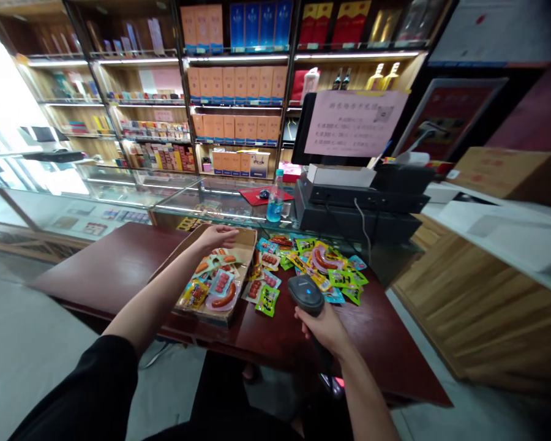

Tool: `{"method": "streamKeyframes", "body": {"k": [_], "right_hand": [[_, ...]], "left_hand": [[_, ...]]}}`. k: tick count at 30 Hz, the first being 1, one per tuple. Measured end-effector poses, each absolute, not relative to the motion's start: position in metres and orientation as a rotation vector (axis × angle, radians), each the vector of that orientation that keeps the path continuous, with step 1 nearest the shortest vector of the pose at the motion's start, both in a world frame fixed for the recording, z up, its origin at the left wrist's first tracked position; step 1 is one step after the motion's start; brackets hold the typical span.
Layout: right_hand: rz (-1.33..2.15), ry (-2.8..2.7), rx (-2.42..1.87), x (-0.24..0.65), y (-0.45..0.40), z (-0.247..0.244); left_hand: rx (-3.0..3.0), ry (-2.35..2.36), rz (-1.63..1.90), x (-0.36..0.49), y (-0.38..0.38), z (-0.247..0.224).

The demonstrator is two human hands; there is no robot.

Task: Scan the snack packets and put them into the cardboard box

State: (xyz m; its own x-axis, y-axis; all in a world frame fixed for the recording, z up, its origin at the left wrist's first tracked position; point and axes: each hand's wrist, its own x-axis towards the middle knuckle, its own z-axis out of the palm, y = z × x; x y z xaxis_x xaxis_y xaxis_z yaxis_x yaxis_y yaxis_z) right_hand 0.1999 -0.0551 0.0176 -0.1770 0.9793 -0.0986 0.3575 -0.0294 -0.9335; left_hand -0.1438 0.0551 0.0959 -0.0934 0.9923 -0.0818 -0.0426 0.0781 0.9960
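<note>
My right hand [324,327] is wrapped round the handle of a black barcode scanner [306,293], held above the dark red table [349,334]. My left hand [218,237] hovers over the far part of an open cardboard box [244,245]; its fingers are partly bent, and whether anything small is in them cannot be made out. Several snack packets lie in the box, among them a pink round pack with a sausage [224,300]. Beside the box and beyond the scanner is a loose pile of colourful packets [344,278], with a green packet [267,301] at its near left.
Behind the table runs a glass counter [188,195] bearing a blue bottle [274,205] and a register monitor with a pink paper sign [353,122]. A wooden cabinet [482,318] stands on the right. Lit shelves of boxed goods [236,86] line the back.
</note>
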Motion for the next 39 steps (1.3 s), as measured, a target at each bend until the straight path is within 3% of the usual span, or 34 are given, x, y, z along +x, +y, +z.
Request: {"method": "streamKeyframes", "body": {"k": [10, 18, 27, 39], "right_hand": [[1.12, -1.393, -1.522, 0.251, -0.074, 0.026], [1.012, -1.315, -1.641, 0.289, -0.087, 0.028], [0.998, -1.263, -1.676, 0.297, -0.096, 0.037], [1.083, -1.374, -1.575, 0.264, -0.08, 0.022]], "left_hand": [[1.293, 1.165, 0.854, 0.018, 0.093, 0.052], [2.22, 1.343, 0.476, 0.105, 0.111, 0.03], [2.697, 1.406, 0.191, 0.097, 0.112, 0.018], [2.172, 1.435, 0.456, 0.023, 0.11, 0.025]]}}
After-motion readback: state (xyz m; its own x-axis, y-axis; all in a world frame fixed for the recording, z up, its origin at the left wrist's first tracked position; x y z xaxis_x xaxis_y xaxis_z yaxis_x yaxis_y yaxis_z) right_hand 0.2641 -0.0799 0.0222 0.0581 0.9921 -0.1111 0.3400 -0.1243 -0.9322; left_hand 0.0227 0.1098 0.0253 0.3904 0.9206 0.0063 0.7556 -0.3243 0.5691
